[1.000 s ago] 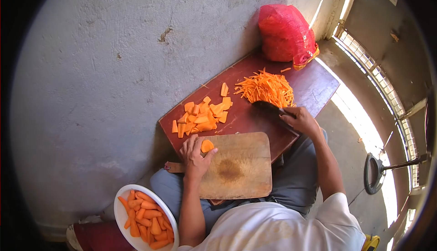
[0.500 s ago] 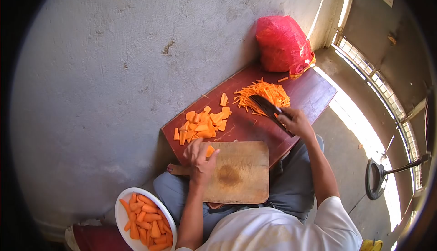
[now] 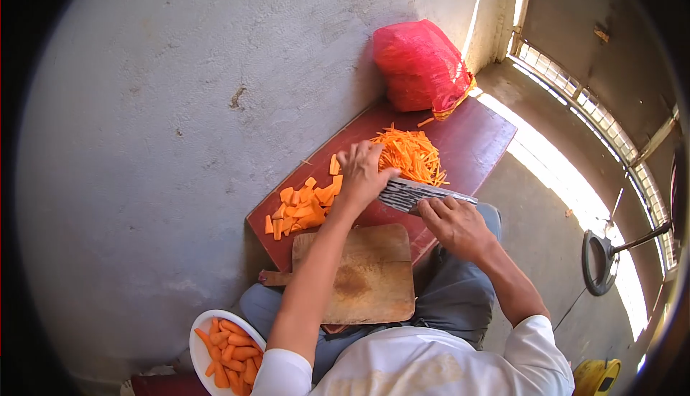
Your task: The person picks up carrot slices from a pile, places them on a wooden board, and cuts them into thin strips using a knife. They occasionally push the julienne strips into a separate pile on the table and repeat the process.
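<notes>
My left hand (image 3: pixel 365 173), fingers apart, is at the left edge of a heap of carrot strips (image 3: pixel 411 154), its thumb close to the blade of a knife (image 3: pixel 406 193). My right hand (image 3: pixel 454 225) is wrapped round the handle end of that knife. The wide blade, spotted with wet marks, lies tilted along the near side of the strips. Left of the heap is a pile of carrot slices (image 3: pixel 305 209), partly behind my left wrist. A wooden cutting board (image 3: pixel 370 266) rests on my lap, partly covered by my left forearm.
The dark red low table (image 3: pixel 374 213) stands against a grey wall (image 3: pixel 158 144). At its far end sits a red plastic bag (image 3: pixel 420 65). A white bowl (image 3: pixel 199 356) with several peeled carrots is at lower left. A yellow object (image 3: pixel 596 378) is at lower right.
My left hand has moved from the board, where it was by a carrot slice, up to the strips. My right hand has lowered the knife beside the heap. The view has shifted slightly.
</notes>
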`<action>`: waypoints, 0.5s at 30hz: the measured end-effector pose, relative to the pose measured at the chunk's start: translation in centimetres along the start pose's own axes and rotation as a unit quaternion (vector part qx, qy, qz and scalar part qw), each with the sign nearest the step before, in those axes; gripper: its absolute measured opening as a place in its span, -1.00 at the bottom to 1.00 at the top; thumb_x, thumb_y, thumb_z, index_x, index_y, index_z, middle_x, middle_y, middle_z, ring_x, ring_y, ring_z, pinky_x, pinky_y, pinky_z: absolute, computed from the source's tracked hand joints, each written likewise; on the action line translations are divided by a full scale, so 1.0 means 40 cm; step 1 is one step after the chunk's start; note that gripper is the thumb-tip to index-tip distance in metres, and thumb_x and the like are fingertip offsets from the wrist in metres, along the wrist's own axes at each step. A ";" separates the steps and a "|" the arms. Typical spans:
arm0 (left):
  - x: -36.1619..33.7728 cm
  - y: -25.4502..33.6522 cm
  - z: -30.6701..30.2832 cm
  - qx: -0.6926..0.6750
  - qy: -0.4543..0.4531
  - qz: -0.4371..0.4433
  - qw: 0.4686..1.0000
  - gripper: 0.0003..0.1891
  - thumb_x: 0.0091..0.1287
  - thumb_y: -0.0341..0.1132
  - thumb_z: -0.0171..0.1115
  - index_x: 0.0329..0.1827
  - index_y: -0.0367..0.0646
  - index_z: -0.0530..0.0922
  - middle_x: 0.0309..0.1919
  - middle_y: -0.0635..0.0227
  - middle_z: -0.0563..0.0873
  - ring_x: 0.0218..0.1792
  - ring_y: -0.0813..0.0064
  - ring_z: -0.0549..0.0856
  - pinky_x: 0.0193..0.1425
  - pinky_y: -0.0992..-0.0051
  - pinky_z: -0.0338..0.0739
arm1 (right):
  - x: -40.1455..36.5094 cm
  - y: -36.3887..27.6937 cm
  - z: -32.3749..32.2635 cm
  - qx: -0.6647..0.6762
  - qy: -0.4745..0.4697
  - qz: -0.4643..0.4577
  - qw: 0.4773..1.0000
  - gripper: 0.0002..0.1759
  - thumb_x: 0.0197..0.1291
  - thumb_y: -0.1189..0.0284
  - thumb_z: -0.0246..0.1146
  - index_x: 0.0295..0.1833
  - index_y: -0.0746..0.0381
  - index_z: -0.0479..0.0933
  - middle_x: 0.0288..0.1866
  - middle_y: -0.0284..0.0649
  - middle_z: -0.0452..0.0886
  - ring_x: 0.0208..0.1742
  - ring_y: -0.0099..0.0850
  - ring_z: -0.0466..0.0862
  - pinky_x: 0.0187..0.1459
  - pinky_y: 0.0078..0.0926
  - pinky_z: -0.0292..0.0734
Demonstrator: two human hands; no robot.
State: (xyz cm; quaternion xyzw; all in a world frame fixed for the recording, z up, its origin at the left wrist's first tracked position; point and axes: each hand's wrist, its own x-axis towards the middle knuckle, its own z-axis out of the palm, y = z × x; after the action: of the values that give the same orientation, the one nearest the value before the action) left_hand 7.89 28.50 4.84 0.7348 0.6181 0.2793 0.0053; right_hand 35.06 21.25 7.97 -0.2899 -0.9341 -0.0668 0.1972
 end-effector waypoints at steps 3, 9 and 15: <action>0.042 -0.001 0.016 -0.033 0.039 0.021 0.998 -0.38 0.33 -0.02 0.68 0.36 -0.17 0.80 0.22 0.17 0.80 0.39 0.14 0.64 0.49 0.04 0.32 | -0.018 0.019 0.018 0.008 -0.003 0.031 0.999 -0.72 0.40 0.40 0.33 0.16 0.19 0.57 -0.07 -0.24 0.69 -0.01 -0.23 0.79 -0.05 -0.22 0.77; -0.040 -0.015 0.056 -0.008 -0.041 0.062 0.997 -0.42 0.38 0.11 0.64 0.28 -0.11 0.82 0.13 0.11 0.80 0.31 0.09 0.68 0.53 -0.18 0.25 | -0.051 0.020 0.061 0.051 -0.036 0.038 0.997 -0.67 0.46 0.42 0.34 0.26 0.24 0.58 -0.02 -0.19 0.76 0.01 -0.13 0.82 -0.04 -0.10 0.78; -0.032 -0.078 0.043 0.034 0.015 0.027 0.999 -0.59 0.45 -0.07 0.60 0.22 -0.11 0.82 0.18 0.18 0.80 0.31 0.08 0.69 0.52 -0.16 0.28 | -0.067 0.007 0.070 0.041 -0.033 0.085 0.995 -0.65 0.41 0.43 0.33 0.25 0.26 0.57 0.01 -0.14 0.76 0.04 -0.07 0.83 0.00 -0.08 0.83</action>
State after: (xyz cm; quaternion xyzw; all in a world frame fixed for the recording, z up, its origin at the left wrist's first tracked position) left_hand 5.70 28.67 1.79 0.7467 0.6073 0.2689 -0.0367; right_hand 36.30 20.76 4.34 -0.3616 -0.9143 -0.0017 0.1826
